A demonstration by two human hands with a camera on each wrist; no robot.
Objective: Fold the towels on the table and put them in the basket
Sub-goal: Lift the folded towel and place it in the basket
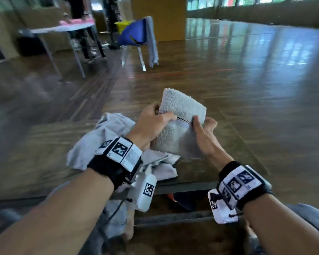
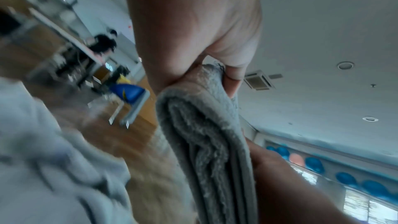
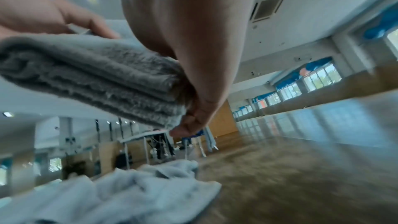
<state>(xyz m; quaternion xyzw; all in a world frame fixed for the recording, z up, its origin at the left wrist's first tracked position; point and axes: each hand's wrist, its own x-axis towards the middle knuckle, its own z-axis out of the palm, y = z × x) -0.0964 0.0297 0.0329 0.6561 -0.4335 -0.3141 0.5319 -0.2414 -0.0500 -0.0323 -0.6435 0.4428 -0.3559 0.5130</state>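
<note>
A grey folded towel point(image 1: 180, 124) with a dark checked stripe is held up above the wooden table point(image 1: 219, 162). My left hand point(image 1: 155, 120) grips its left edge, thumb on top. My right hand point(image 1: 203, 129) pinches its right edge, thumb on the near face. The left wrist view shows the towel's stacked folded layers point(image 2: 206, 151) pinched in my fingers point(image 2: 234, 74). In the right wrist view the same folded towel point(image 3: 96, 74) sits in my right hand point(image 3: 193, 108). A heap of unfolded pale towels point(image 1: 103, 142) lies on the table under my left wrist. No basket shows.
The table's near edge point(image 1: 182, 188) runs below my wrists. Beyond it is a shiny wooden floor, a blue chair point(image 1: 134, 37) draped with grey cloth, and a white table point(image 1: 63, 30) with standing people at the far left.
</note>
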